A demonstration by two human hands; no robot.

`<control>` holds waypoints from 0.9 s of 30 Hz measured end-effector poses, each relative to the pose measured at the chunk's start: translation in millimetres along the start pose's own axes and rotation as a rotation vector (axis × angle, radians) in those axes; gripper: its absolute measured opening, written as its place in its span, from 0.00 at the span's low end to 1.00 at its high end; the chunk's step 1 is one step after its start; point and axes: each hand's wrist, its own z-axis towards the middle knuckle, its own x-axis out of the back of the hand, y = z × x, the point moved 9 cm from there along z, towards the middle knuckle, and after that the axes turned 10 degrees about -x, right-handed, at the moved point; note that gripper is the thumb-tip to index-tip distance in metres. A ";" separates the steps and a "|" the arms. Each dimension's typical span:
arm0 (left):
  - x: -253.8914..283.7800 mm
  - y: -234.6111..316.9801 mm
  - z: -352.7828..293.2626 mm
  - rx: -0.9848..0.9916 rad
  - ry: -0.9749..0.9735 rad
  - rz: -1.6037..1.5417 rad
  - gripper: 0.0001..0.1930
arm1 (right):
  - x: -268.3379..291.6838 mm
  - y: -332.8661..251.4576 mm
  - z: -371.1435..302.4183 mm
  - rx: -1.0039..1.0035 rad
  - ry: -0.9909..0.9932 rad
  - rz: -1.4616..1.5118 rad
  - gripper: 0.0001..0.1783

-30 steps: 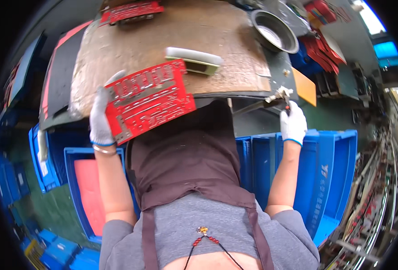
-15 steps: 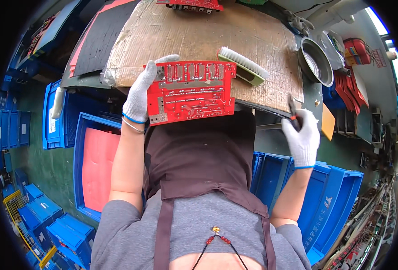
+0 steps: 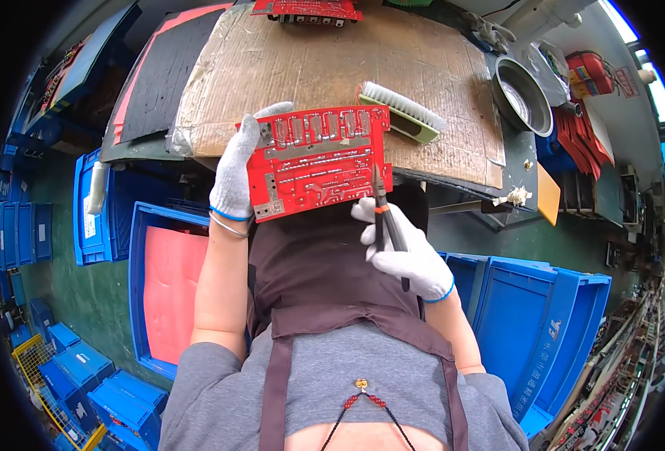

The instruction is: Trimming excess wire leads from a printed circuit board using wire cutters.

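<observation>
My left hand (image 3: 236, 167), in a white knit glove, grips a red circuit board (image 3: 314, 169) by its left edge. The board's soldered side faces up, with silvery tracks and rows of joints. White-gloved too, my right hand (image 3: 411, 252) is closed around pliers (image 3: 389, 225) with dark handles and orange marks. Their narrow metal jaws point away from me and overlap the board's right edge; whether they touch it I cannot tell. Just beyond that edge, a green brush (image 3: 402, 114) with white bristles lies on a cardboard sheet (image 3: 272, 56).
A metal bowl (image 3: 524, 94) stands at the table's right. At the far edge sits another red board (image 3: 310, 9). Blue crates flank me, one with a pink sheet (image 3: 171, 289) on the left, another crate (image 3: 543, 331) on the right. White scraps (image 3: 514, 197) lie at the table's right corner.
My right hand has brought the pliers leftward from the table's right corner to the board's right edge. The board, in my left hand, has come slightly nearer and tilted a little.
</observation>
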 end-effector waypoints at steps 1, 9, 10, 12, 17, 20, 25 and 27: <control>-1.9 -0.4 -0.9 0.001 -0.003 0.001 0.34 | 11.7 -10.5 -3.6 0.099 0.243 -0.331 0.48; -13.4 9.3 -30.6 -0.113 0.112 0.113 0.30 | -2.7 -50.7 -23.7 0.475 0.738 -1.009 0.42; -14.2 12.5 -33.3 -0.154 0.104 0.175 0.30 | -8.8 -57.3 -27.9 0.539 0.777 -1.088 0.42; -18.6 15.3 -37.6 -0.165 0.100 0.208 0.30 | -12.7 -61.9 -26.8 0.534 0.785 -1.098 0.42; -29.2 22.3 -44.2 -0.216 0.100 0.272 0.30 | -16.0 -63.9 -21.8 0.492 0.772 -1.166 0.42; -29.7 21.5 -47.5 -0.207 0.110 0.247 0.29 | -16.4 -62.4 -21.7 0.473 0.779 -1.155 0.42; -30.8 23.7 -49.0 -0.249 0.089 0.294 0.28 | -16.8 -59.5 -23.4 0.506 0.808 -1.130 0.39; -32.9 25.0 -48.9 -0.267 0.070 0.321 0.28 | -17.3 -58.7 -22.9 0.510 0.818 -1.120 0.38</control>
